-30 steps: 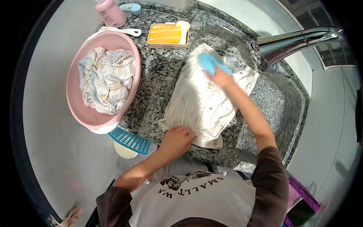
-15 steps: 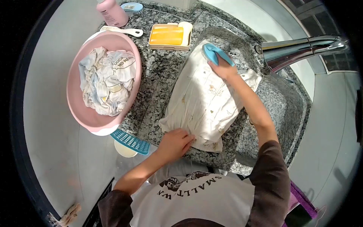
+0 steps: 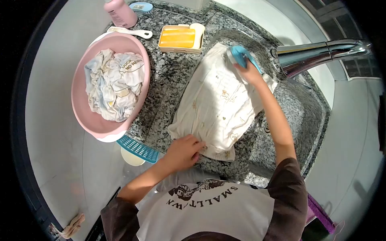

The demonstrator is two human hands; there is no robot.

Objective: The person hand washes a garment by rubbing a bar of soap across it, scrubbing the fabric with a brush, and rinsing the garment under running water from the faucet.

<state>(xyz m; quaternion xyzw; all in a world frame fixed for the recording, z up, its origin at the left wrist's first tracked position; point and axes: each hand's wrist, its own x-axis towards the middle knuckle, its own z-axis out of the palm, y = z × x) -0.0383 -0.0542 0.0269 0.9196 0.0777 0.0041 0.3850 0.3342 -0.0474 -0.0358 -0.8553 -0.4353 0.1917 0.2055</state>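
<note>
A white garment (image 3: 215, 102) with small brown prints lies spread over the granite sink, its far end down in the basin. My right hand (image 3: 250, 73) is closed round the handle of a blue scrubbing brush (image 3: 240, 53) at the garment's far right edge. The brush is tilted; whether its bristles touch the cloth I cannot tell. At the near left edge, my left hand (image 3: 183, 152) grips the garment's gathered hem, with the fingertips partly hidden in the folds.
Left stands a pink basin (image 3: 80, 114) holding crumpled printed clothes (image 3: 114, 86). Behind are a soap box (image 3: 181, 38) with yellow bars, a white-handled brush (image 3: 138, 33), a pink bottle (image 3: 120, 14) and a light-blue brush (image 3: 140, 7). A chrome faucet (image 3: 309, 58) reaches over the right side.
My right hand and the scrubbing brush have moved right towards the garment's edge, and the brush has tipped. My left hand stays at the hem.
</note>
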